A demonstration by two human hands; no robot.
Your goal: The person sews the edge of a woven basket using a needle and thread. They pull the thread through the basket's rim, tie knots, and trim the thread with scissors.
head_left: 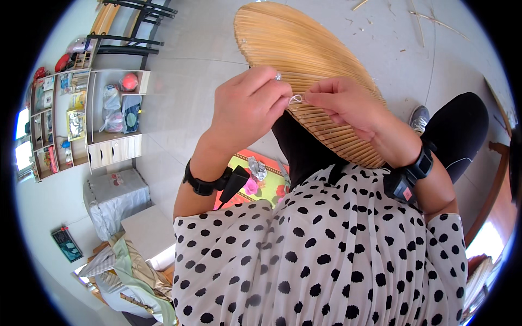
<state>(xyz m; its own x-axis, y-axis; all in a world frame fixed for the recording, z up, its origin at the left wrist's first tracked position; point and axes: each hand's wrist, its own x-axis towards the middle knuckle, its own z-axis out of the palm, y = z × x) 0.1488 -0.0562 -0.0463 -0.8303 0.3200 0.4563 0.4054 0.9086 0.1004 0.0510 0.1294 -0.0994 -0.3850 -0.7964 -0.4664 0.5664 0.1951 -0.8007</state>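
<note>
A large oval mat of tan straw or reed strips (304,46) leans across my lap, its ribbed near part over my dark trousers. Above its left edge, my left hand (247,106) pinches a thin white string (295,99), a ring on one finger. From the other side my right hand (348,106) holds the same string between thumb and forefinger. A small loop of it shows between the two hands. The fingertips sit close together, and whether the string passes through the mat is hidden.
Straw scraps (429,17) lie on the pale tiled floor. Left of my lap is a colourful floral surface (239,163) with a crumpled silvery piece (257,168) on it. Farther left stand a shelf unit (92,138) and a grey covered box (117,190). A wooden edge (492,201) rises at right.
</note>
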